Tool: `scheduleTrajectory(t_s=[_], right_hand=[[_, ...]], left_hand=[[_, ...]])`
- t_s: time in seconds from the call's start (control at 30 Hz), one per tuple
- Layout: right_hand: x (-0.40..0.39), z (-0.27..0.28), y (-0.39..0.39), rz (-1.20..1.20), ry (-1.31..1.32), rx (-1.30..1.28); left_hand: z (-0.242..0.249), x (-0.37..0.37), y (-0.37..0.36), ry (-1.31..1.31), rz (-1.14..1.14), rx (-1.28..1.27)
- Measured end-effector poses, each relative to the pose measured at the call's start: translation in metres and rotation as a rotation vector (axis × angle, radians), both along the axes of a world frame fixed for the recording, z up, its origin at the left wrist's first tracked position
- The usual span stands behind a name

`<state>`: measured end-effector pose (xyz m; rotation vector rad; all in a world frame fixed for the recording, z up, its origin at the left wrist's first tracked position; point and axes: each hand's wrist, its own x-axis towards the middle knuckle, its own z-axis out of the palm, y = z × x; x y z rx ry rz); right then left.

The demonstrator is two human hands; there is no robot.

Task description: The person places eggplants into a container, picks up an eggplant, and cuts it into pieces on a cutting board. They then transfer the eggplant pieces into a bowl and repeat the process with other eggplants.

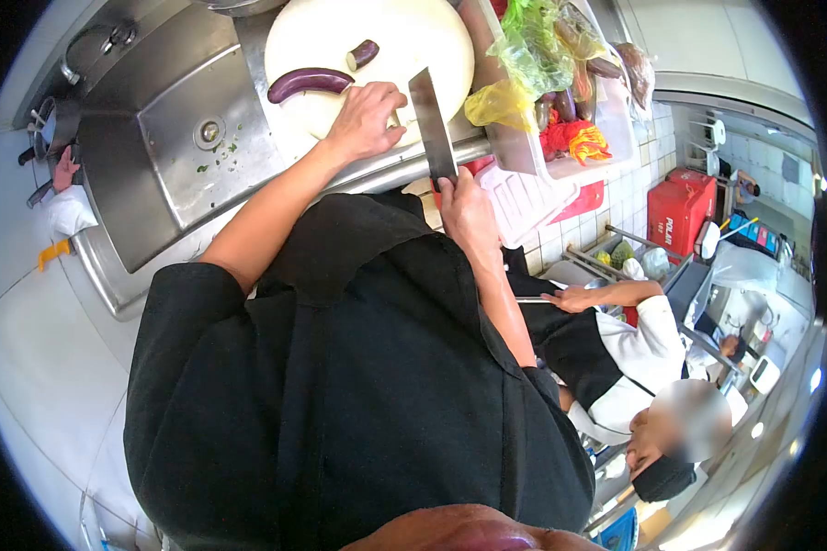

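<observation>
My right hand is closed round the handle of a cleaver, whose broad blade points up beside the round white board. My left hand rests at the board's near edge with its fingers bent; a small pale piece shows by the fingertips, and whether they grip it is unclear. A curved purple eggplant lies on the board just above my left hand. Farther up is a short cut eggplant piece with a pale cut face.
A steel sink with green scraps is at the left. On the right stands a plastic bin of bagged vegetables, with a pink tray below it. A co-worker in a black apron stands close on my right. Farther back are red boxes.
</observation>
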<state>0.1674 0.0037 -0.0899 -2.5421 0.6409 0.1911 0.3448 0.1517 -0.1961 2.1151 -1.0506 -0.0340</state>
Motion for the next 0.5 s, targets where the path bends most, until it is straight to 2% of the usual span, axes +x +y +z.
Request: scheduleTrajectory(t_s=[0.27, 0.37, 0.47, 0.5], right_hand=[[0.0, 0.007, 0.008, 0.063, 0.052, -0.093], [0.013, -0.022, 0.007, 0.103, 0.079, -0.096], [0.02, -0.02, -0.005, 0.079, 0.018, -0.076], [0.022, -0.019, -0.008, 0.071, -0.005, -0.062]], left_hand=[[-0.004, -0.002, -0.001, -0.034, 0.02, -0.068], [-0.008, -0.002, -0.002, -0.052, 0.019, -0.101], [0.0, -0.003, -0.001, 0.018, 0.009, -0.022], [0.004, -0.002, 0.001, 0.024, 0.006, -0.068]])
